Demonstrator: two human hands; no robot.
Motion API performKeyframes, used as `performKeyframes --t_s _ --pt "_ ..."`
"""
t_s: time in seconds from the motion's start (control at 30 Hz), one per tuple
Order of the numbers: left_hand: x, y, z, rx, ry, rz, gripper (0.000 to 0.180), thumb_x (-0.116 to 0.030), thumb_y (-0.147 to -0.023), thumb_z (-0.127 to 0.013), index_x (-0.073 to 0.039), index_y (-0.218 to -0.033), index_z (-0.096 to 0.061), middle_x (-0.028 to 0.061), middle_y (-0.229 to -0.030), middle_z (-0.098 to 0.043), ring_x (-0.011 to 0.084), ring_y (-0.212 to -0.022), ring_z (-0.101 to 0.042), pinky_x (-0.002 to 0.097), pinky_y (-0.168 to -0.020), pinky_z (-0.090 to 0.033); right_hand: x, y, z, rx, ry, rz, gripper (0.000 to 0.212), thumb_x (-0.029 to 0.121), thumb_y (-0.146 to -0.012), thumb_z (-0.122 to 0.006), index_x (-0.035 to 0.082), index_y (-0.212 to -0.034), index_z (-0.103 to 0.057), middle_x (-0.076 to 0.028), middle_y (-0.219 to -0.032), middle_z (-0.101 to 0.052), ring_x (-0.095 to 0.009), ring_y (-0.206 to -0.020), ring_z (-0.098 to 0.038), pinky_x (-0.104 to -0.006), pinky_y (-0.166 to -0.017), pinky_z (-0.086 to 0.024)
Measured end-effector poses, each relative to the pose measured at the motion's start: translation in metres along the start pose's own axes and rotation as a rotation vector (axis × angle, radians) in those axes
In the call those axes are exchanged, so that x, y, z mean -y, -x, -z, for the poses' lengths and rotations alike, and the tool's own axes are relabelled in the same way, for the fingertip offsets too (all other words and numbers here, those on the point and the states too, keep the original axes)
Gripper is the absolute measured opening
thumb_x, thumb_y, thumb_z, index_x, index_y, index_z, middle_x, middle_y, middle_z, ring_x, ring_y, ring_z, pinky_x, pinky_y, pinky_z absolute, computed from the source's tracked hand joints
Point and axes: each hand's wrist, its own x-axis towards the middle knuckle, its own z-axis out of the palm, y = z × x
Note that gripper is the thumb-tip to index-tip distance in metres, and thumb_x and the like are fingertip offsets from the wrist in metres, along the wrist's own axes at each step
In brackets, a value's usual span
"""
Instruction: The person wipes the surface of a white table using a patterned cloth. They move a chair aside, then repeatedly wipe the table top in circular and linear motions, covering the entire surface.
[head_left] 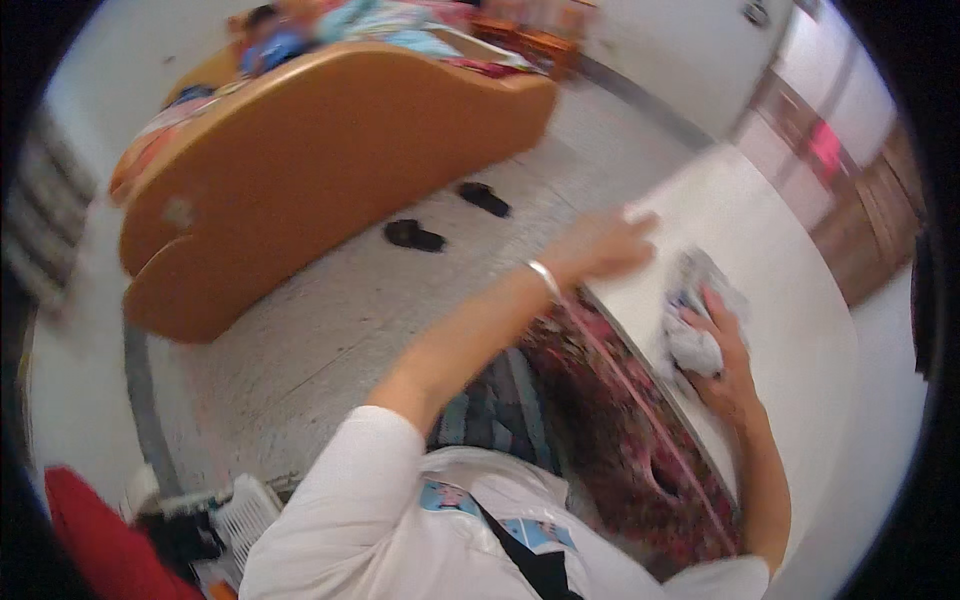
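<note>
My right hand (722, 355) grips a crumpled grey-white cloth (705, 290) and presses it on the white tabletop (790, 260). Thumb and fingers wrap around the bunched fabric. My left hand (605, 248), blurred by motion, hovers around the table's left edge. Its fingers look apart, with nothing visible in them. A white bracelet (545, 280) circles that wrist.
Dark red patterned fabric (600, 400) hangs below the table's near edge. Across the floor stands a bed with a curved orange-brown footboard (330, 180), a person (272, 45) on it. Two black slippers (414, 236) lie before it. A white plastic basket (245, 520) sits lower left.
</note>
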Motion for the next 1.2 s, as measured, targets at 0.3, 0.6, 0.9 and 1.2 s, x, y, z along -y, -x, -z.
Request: performKeyframes --t_s 0.3,0.6,0.9,1.2 --pt "-0.023 0.009 0.024 0.129 -0.100 0.117 0.054 -0.047 -0.095 -0.036 -0.022 -0.144 -0.034 0.0327 -0.132 -0.043 0.0454 -0.119 -0.047 0.0456 -0.103 -0.036 -0.096 0.119 0.066 -0.313 0.149 -0.591 0.066 0.014 -0.080 -0.069 0.014 -0.140 -0.041 -0.014 -0.139 -0.047 -0.030 -0.133 -0.038 -0.0418 -0.110 -0.029" --pt "-0.020 0.003 0.013 0.030 -0.077 0.000 0.054 -0.041 -0.093 -0.041 -0.016 -0.140 -0.041 0.0342 -0.121 -0.051 0.0461 -0.109 -0.053 0.0472 -0.096 -0.041 -0.163 0.151 0.097 -0.402 0.395 -1.060 0.090 0.060 -0.079 -0.061 0.005 -0.145 -0.031 -0.018 -0.143 -0.040 -0.034 -0.130 -0.040 -0.0521 -0.108 -0.024" --pt "-0.012 0.002 0.013 0.082 -0.068 0.033 0.054 -0.045 -0.095 -0.038 -0.021 -0.143 -0.036 0.0301 -0.126 -0.049 0.0444 -0.116 -0.049 0.0464 -0.099 -0.038 0.020 0.117 0.014 -0.190 0.215 -0.379 0.060 0.029 -0.075 -0.075 0.029 -0.130 -0.053 -0.011 -0.147 -0.037 -0.036 -0.138 -0.028 -0.0562 -0.113 -0.014" --pt "-0.017 0.005 0.019 0.081 -0.021 0.042 0.051 -0.040 -0.096 -0.041 -0.019 -0.142 -0.039 0.0271 -0.129 -0.049 0.0405 -0.120 -0.048 0.0424 -0.102 -0.036 -0.079 0.265 0.087 -0.519 0.338 -1.038 0.075 0.045 -0.081 -0.066 0.009 -0.141 -0.039 -0.016 -0.141 -0.044 -0.034 -0.130 -0.040 -0.0486 -0.108 -0.026"
